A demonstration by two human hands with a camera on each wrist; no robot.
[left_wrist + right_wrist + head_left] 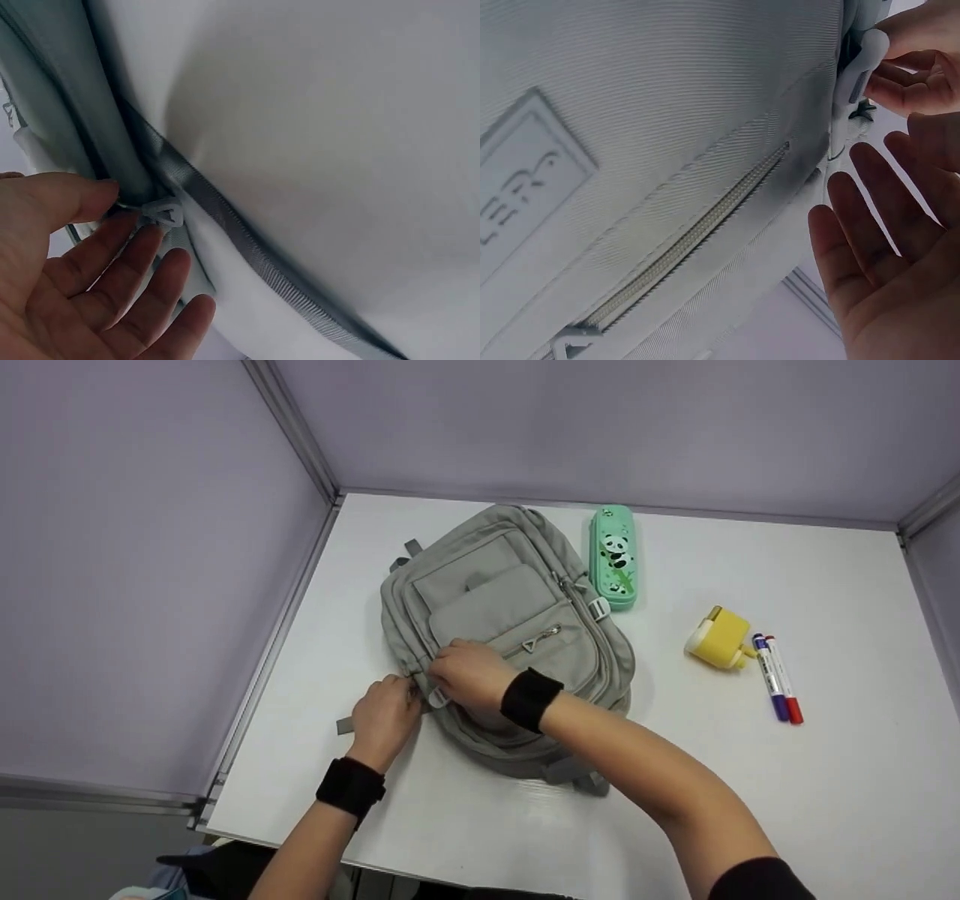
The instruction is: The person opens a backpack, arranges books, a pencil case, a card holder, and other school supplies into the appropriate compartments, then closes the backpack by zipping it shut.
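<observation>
A grey backpack lies front side up on the white table, tilted to the left. At its lower left edge, my left hand pinches a light grey zipper pull between thumb and index finger, the other fingers loosely bent. My right hand is over the front of the bag near the same edge. In the right wrist view its fingers are extended, beside a white buckle. A grey strap runs out from the bag next to the left hand.
A green pencil case with a panda print stands against the bag's upper right side. Farther right are a yellow-and-white gadget, a blue marker and a red marker. Panels border the table's back and sides.
</observation>
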